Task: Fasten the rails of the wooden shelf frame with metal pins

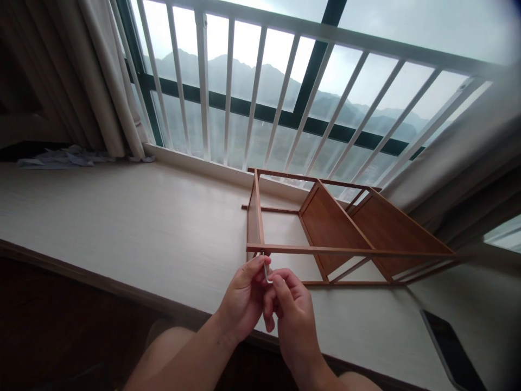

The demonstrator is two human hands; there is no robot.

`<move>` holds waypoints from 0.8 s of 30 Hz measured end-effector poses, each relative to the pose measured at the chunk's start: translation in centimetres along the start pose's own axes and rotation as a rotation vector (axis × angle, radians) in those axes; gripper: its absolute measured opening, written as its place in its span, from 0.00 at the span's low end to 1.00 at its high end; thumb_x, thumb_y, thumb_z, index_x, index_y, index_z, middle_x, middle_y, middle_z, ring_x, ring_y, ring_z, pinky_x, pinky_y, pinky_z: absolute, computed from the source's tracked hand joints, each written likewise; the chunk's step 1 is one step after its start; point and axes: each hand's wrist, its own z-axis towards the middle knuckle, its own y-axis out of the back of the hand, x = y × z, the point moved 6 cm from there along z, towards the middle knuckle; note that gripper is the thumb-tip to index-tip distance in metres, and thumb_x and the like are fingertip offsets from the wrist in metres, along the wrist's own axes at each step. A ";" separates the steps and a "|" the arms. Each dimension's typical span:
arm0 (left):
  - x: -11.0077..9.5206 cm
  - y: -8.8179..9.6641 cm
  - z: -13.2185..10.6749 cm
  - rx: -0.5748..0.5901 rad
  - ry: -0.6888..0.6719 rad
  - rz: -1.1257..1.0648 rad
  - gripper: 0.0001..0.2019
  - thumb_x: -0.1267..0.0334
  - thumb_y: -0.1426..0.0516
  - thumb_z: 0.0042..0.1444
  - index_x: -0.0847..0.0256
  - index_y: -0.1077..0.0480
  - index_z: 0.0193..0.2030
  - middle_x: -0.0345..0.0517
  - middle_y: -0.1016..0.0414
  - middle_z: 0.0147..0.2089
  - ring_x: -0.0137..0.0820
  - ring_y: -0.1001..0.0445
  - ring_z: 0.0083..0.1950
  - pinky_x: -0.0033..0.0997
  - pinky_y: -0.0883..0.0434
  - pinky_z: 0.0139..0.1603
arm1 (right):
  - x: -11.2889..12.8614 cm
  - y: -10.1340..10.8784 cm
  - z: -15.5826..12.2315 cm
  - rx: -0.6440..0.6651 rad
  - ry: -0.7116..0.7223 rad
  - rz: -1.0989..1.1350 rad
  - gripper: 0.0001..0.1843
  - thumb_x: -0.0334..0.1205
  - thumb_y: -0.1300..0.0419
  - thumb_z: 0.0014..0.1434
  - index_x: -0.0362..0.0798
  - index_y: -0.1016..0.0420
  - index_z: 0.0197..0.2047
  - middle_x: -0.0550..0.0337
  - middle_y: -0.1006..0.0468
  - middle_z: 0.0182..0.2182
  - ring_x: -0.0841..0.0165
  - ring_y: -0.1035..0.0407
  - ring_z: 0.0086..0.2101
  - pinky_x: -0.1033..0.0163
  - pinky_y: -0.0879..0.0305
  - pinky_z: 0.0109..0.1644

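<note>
Centrally, the fingertips (257,266) of the left hand (244,298) pinch the shaft of a small bent metal key (266,273), and the thumb and forefinger of the right hand (293,317) close on its lower bend. Both hands are thus closed on the key, with the remaining fingers curled inward. The key's upper end meets the near left corner of a wooden rack (337,225); whether it sits in a fastener cannot be told. The key is probably light, stiff and smooth enough to slip, so it is best held on the longer arm close to the bend. The rack lies on its side, its two slanted boards joined by thin rails. It looks light but rigid, and the corner posts should offer a safer hold than the slender rails. It rests on a pale ledge (122,217) with a dark front edge. A dark phone (451,347) lies flat at the right, well apart from the rack. Crumpled papers (61,157) sit at the far left beneath a cream curtain (109,81). Behind stands a white railing (228,81) before a window, with hazy mountains beyond.
</note>
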 end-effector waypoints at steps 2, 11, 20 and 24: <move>-0.1 -0.1 0.0 0.001 -0.015 -0.003 0.09 0.58 0.41 0.57 0.61 0.32 0.35 0.32 0.39 0.20 0.26 0.37 0.13 0.24 0.41 0.09 | 0.3 0.2 -0.1 0.009 0.066 -0.089 0.13 0.49 0.41 0.63 0.47 0.32 0.37 0.71 0.36 0.15 0.78 0.46 0.14 0.73 0.49 0.17; -0.2 -0.4 0.3 0.010 -0.008 -0.152 0.09 0.63 0.42 0.60 0.65 0.30 0.29 0.33 0.42 0.21 0.21 0.37 0.23 0.23 0.34 0.29 | 2.9 -0.2 -0.7 -0.039 0.441 -0.617 0.05 0.40 0.38 0.60 0.49 0.31 0.38 0.68 0.32 0.22 0.76 0.41 0.21 0.69 0.44 0.25; 0.1 0.4 0.6 -0.084 0.021 -0.193 0.03 0.66 0.37 0.54 0.64 0.26 0.32 0.37 0.30 0.25 0.23 0.29 0.28 0.24 0.29 0.36 | 3.7 -0.2 -0.2 -0.067 0.512 -0.758 0.05 0.40 0.40 0.60 0.48 0.27 0.36 0.66 0.29 0.22 0.75 0.38 0.22 0.68 0.43 0.27; 0.0 0.8 0.7 -0.069 0.026 -0.160 0.04 0.65 0.38 0.54 0.63 0.26 0.32 0.38 0.27 0.23 0.23 0.27 0.23 0.20 0.29 0.27 | 3.4 -0.6 0.1 -0.036 0.361 -0.582 0.10 0.43 0.43 0.63 0.46 0.26 0.34 0.63 0.29 0.21 0.74 0.36 0.22 0.68 0.41 0.27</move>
